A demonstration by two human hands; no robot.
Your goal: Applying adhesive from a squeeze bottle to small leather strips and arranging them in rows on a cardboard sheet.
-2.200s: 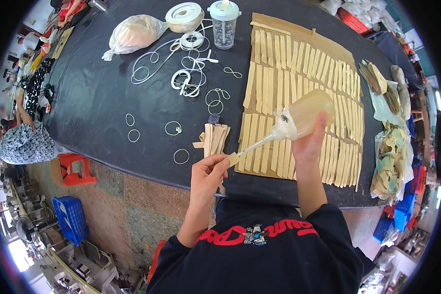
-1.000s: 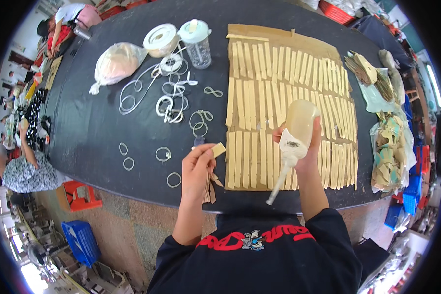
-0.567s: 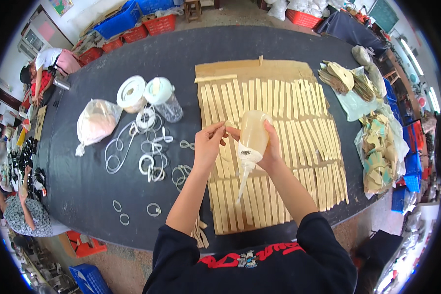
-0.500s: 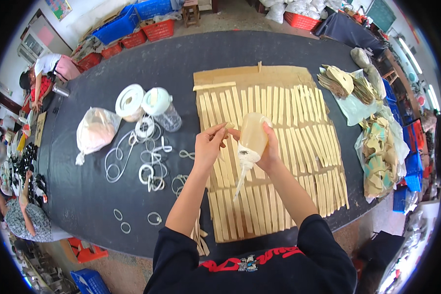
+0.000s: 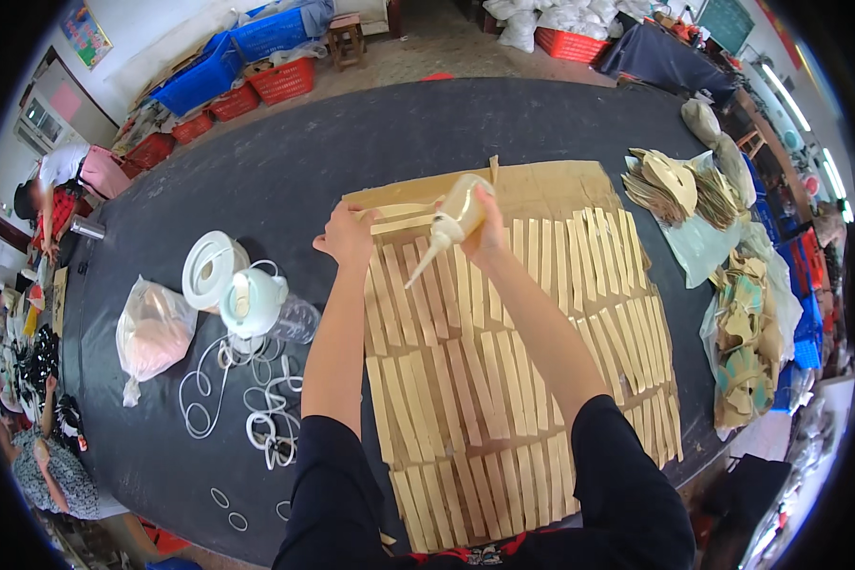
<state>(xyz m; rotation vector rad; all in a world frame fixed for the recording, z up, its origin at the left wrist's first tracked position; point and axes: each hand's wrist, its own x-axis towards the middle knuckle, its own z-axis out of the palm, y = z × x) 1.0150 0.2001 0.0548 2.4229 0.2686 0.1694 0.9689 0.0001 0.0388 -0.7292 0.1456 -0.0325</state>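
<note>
You are gripping the glue bottle [image 5: 458,211] in your right hand [image 5: 484,233], fingers clamped around it, nozzle aiming down-left at the strips [image 5: 418,285] in the upper centre, while your left hand [image 5: 349,237], fingers curled together, is pinning a strip, so steady it before squeezing.

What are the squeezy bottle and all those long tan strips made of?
The pale translucent squeeze bottle with a pointed nozzle, in the right hand, looks like soft, slightly glossy plastic: light shows through it. The flat tan strips look like matte cardboard or thick paper, matching the brown sheet beneath.
</note>
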